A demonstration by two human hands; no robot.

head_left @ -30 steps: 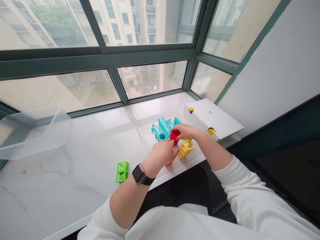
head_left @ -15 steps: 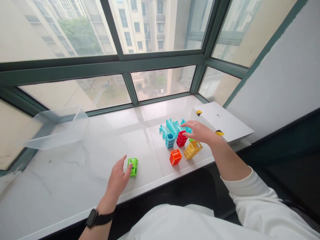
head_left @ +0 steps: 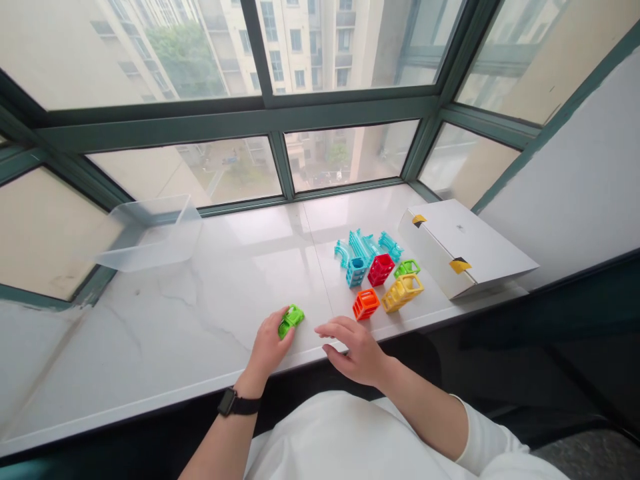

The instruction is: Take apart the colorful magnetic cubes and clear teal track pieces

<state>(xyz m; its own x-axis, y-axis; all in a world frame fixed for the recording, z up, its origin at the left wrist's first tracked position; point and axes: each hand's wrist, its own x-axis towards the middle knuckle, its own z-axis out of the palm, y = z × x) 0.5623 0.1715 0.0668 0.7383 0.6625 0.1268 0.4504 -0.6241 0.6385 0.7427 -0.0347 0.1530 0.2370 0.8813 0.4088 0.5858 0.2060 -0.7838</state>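
Note:
My left hand (head_left: 267, 347) is closed on a green cube-frame block (head_left: 291, 318) near the front edge of the white marble sill (head_left: 200, 313). My right hand (head_left: 356, 348) hovers just to its right with the fingers spread and nothing in it. Further back and to the right lies a cluster of blocks: an orange one (head_left: 366, 304), a yellow one (head_left: 403, 292), a red one (head_left: 381, 269), a blue one (head_left: 356, 271), a light green one (head_left: 407, 268) and several turquoise track pieces (head_left: 364, 245).
A clear plastic bin (head_left: 153, 230) stands at the back left by the window. A white flat box (head_left: 463, 247) with yellow tape lies at the right end of the sill. Window frames run along the back.
My left hand has closed on the green block, which has shifted and tilted. My right hand came back from the block cluster to the front edge beside the left.

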